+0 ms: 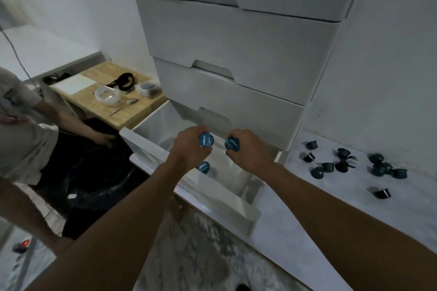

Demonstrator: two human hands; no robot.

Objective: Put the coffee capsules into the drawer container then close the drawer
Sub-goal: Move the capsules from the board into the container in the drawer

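Two coffee capsules in hand over the open bottom drawer (243, 198); I read the left capsule (206, 140) as clamped in my left hand (189, 146), foil face toward the camera; the right capsule (232, 144) likewise gripped by my right hand (248, 149), fingers closed around its body. A third capsule (203, 167) sits lower, just below the left hand; I cannot tell whether it rests on the drawer floor or hangs from the lower fingers (blur and the wrist hide the contact).

Step in hand, as I judge it: the drop into the drawer container, both hands above its interior and near its back wall. Next move calls for opening both grips so the capsules fall inside, clear of the front rim; then a reach right.

Outward: loose capsules (343, 163) lie scattered on the white counter (331, 208) to the right of the drawer stack (236, 42), some tipped on their sides, well apart from the drawer; the task looks early, with most still to move and the drawer not yet closed. Upper drawers appear shut. To the left, a second person's arm (78, 123) near a dark bag; beyond it a wooden board (132, 111) with a spoon (124, 106).
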